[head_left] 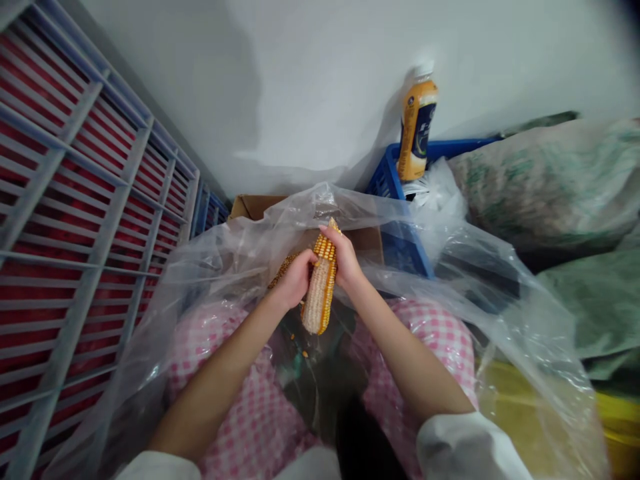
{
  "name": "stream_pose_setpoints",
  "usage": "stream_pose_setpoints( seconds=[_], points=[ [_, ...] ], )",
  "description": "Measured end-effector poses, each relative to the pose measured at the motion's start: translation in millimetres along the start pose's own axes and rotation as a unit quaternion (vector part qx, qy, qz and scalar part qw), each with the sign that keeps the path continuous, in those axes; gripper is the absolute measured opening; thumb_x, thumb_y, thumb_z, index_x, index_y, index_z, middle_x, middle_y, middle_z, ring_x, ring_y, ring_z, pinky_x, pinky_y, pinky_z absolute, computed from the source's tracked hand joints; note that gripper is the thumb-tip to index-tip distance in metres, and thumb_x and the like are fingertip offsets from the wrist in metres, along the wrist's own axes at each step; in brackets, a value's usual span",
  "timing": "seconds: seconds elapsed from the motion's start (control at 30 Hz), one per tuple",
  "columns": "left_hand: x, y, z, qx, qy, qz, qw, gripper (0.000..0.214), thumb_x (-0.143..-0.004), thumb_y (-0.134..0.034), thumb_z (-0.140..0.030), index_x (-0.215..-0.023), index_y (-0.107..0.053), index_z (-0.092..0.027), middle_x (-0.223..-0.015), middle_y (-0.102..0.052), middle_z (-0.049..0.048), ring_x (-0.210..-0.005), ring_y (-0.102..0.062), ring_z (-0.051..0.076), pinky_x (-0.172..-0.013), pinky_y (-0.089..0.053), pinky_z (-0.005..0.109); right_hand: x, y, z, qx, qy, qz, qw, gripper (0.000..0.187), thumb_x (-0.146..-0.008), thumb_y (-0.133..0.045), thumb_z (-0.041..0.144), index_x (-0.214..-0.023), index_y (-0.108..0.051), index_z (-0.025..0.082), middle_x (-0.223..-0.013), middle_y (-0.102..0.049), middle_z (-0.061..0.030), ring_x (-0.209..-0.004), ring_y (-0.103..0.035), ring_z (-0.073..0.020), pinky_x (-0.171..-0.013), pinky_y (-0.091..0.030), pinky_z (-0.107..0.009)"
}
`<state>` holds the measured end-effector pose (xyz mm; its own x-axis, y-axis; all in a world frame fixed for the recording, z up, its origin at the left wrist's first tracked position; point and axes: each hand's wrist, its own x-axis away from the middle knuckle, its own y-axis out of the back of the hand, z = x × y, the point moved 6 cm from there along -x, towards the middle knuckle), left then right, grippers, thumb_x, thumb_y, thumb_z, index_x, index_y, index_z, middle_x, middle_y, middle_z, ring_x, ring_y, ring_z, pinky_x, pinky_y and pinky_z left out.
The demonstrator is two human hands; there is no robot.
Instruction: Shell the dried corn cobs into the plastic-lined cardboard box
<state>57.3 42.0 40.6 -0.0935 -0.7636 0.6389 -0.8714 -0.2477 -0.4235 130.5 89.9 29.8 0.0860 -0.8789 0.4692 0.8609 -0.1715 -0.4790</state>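
Observation:
An ear of corn (320, 287) is held tilted in front of me, its tip pointing away. Its lower part is a bare pale cob on the side facing me, while yellow kernels cover the far end and the right edge. My right hand (344, 255) is wrapped round the upper right side of the ear. At the left, my left hand (296, 277) is closed with its thumb against the kernels at the edge of the bare part. Beyond it shows a brownish-yellow heap of kernels (285, 268), partly hidden. Several loose kernels (305, 354) lie below on the clear plastic sheet (240, 243).
The sheet drapes over my knees and a cardboard box (255, 205). A slatted crate (95, 173) with red contents stands at left. To the right are a blue crate (390, 175), an orange drink bottle (417, 127) and stuffed sacks (550, 180). A wall rises ahead.

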Motion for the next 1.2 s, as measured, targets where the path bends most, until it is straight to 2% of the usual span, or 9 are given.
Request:
stream_pose_setpoints(
  seconds=[0.1, 0.2, 0.3, 0.37, 0.53, 0.9, 1.0, 1.1, 1.2],
  points=[
    [0.9, 3.9, 1.5, -0.014, 0.010, -0.013, 1.000, 0.007, -0.061, -0.046, -0.016, -0.054, -0.044, -0.019, -0.049, -0.041, -0.0026, -0.049, -0.039, 0.011, -0.051, -0.036, 0.025, 1.2, -0.3, 0.8, 0.000, -0.002, -0.005, 1.000, 0.033, -0.055, -0.076, 0.039, -0.063, -0.049, 0.020, -0.054, -0.045, 0.0064, -0.050, -0.040, -0.0081, -0.048, -0.033, -0.024],
    [1.7, 4.1, 0.6, 0.001, 0.019, -0.005, 1.000, 0.004, -0.059, -0.045, -0.017, -0.057, -0.045, -0.019, -0.051, -0.044, -0.0011, -0.052, -0.044, 0.013, -0.051, -0.036, 0.025, 2.6, -2.6, 0.7, -0.019, -0.029, 0.006, 0.999, 0.032, -0.056, -0.074, 0.039, -0.066, -0.050, 0.020, -0.054, -0.045, 0.0067, -0.049, -0.042, -0.0087, -0.049, -0.035, -0.025],
    [2.2, 1.5, -1.6, 0.025, 0.032, 0.016, 0.999, 0.008, -0.065, -0.042, -0.022, -0.061, -0.048, -0.019, -0.054, -0.049, 0.0010, -0.058, -0.051, 0.016, -0.052, -0.038, 0.026, 3.3, -4.3, 1.5, -0.037, -0.053, 0.020, 0.998, 0.031, -0.057, -0.072, 0.040, -0.067, -0.049, 0.022, -0.053, -0.043, 0.0070, -0.048, -0.042, -0.0095, -0.050, -0.036, -0.026],
    [2.5, 2.0, -3.0, 0.023, 0.039, 0.009, 0.999, 0.014, -0.069, -0.041, -0.027, -0.064, -0.051, -0.018, -0.056, -0.051, 0.0013, -0.059, -0.052, 0.016, -0.051, -0.037, 0.025, 2.4, -3.1, 3.3, -0.039, -0.053, 0.017, 0.998, 0.031, -0.058, -0.071, 0.041, -0.066, -0.048, 0.022, -0.053, -0.044, 0.0068, -0.048, -0.042, -0.0095, -0.050, -0.036, -0.025],
    [3.8, 2.9, -4.6, 0.003, 0.041, -0.009, 0.999, 0.017, -0.074, -0.043, -0.026, -0.063, -0.053, -0.017, -0.055, -0.051, -0.0009, -0.051, -0.046, 0.011, -0.050, -0.036, 0.023, -0.1, -1.2, 4.8, -0.054, -0.058, 0.010, 0.997, 0.029, -0.060, -0.068, 0.042, -0.066, -0.049, 0.022, -0.055, -0.045, 0.0058, -0.049, -0.042, -0.0095, -0.051, -0.037, -0.026],
    [0.6, 4.5, -4.2, 0.008, 0.027, -0.008, 1.000, 0.011, -0.066, -0.045, -0.018, -0.058, -0.052, -0.015, -0.053, -0.048, -0.0009, -0.047, -0.042, 0.010, -0.045, -0.032, 0.022, 4.6, -6.1, 1.1, -0.076, -0.080, 0.030, 0.993, 0.028, -0.060, -0.070, 0.039, -0.064, -0.048, 0.022, -0.051, -0.045, 0.0064, -0.046, -0.045, -0.0104, -0.052, -0.044, -0.027],
    [1.0, 4.0, -4.1, 0.019, 0.025, 0.001, 1.000, 0.008, -0.062, -0.045, -0.015, -0.060, -0.053, -0.015, -0.053, -0.048, -0.0007, -0.049, -0.043, 0.011, -0.047, -0.035, 0.023, 3.4, -5.4, 1.9, -0.074, -0.074, 0.031, 0.994, 0.025, -0.062, -0.068, 0.038, -0.065, -0.049, 0.022, -0.051, -0.046, 0.0067, -0.045, -0.044, -0.0094, -0.051, -0.044, -0.026],
    [1.8, 2.1, -3.9, 0.029, 0.017, 0.022, 0.999, 0.014, -0.057, -0.045, -0.010, -0.064, -0.056, -0.015, -0.055, -0.050, -0.0010, -0.052, -0.046, 0.011, -0.052, -0.038, 0.023, 1.6, -3.6, 5.2, -0.074, -0.055, 0.019, 0.996, 0.023, -0.064, -0.067, 0.037, -0.065, -0.050, 0.022, -0.052, -0.047, 0.0065, -0.045, -0.043, -0.0089, -0.050, -0.043, -0.025],
    [2.1, 2.5, -2.2, 0.050, 0.027, 0.019, 0.998, 0.017, -0.058, -0.044, -0.010, -0.067, -0.058, -0.014, -0.057, -0.053, 0.0000, -0.052, -0.047, 0.012, -0.054, -0.039, 0.023, 0.4, -2.8, 5.7, -0.078, -0.054, 0.009, 0.995, 0.023, -0.064, -0.068, 0.037, -0.064, -0.050, 0.021, -0.053, -0.048, 0.0061, -0.046, -0.044, -0.0093, -0.051, -0.042, -0.026]
  ],
)
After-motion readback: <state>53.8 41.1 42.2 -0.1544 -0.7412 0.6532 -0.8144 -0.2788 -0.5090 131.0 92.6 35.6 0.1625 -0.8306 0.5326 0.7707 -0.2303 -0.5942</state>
